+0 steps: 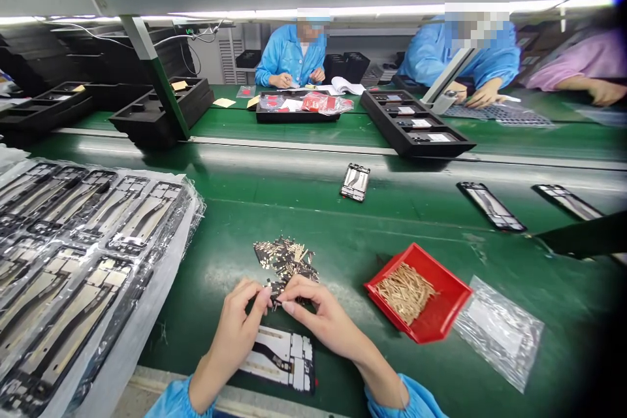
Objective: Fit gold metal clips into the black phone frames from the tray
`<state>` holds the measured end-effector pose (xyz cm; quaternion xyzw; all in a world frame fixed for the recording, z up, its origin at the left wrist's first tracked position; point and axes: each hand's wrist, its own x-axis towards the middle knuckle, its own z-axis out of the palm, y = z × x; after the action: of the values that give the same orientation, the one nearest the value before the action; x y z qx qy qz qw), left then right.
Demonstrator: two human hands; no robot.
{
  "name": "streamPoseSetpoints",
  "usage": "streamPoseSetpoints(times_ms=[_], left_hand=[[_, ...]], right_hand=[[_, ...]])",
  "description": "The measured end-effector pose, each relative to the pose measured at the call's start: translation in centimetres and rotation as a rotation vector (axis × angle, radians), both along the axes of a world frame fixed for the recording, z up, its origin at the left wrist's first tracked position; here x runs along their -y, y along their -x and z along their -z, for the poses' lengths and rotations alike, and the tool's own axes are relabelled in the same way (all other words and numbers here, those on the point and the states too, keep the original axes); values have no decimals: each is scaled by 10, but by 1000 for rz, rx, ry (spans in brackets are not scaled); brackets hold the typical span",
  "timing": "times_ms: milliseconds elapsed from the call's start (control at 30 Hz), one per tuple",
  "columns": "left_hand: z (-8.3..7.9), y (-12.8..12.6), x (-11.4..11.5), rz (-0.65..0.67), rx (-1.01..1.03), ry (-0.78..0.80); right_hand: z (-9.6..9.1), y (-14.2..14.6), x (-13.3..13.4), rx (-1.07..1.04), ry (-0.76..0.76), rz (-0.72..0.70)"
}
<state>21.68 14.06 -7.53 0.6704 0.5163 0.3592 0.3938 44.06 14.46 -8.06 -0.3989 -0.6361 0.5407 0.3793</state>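
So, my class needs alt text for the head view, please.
Bare left hand and right hand, close together, pinch a small dark part by a pile of pieces on a green bench, an opened phone nearer them. At right, a red tray holds golden strips; at left, more opened phones lie in rows.

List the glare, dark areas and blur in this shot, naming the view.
Head view: the strip light glares brightly; head view: glints streak the clear plastic bag; head view: blackness swallows the lower right edge; head view: the pink sleeve at far right looks soft; head view: the left hand and right hand look fairly sharp.
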Motion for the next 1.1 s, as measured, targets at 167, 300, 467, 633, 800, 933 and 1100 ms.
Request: streamPoseSetpoints(times_ms=[167,300,467,633,800,933,1100], left_hand=[[0,2,0,9,-1,25],[-1,3,0,20,6,39],[-2,3,1,31,19,40],[-6,2,3,28,31,27],[-5,3,3,19,43,8],[0,0,4,4,79,-19],[11,-13,22,2,194,-60]], right_hand=[[-2,-1,-1,36,-13,-7],[-1,0,0,45,-21,-7],[2,0,0,38,-23,-17],[0,-2,0,9,-6,-40],[0,-1,0,21,1,-33],[-2,2,1,20,-10,-4],[-6,5,7,-59,-46,53]])
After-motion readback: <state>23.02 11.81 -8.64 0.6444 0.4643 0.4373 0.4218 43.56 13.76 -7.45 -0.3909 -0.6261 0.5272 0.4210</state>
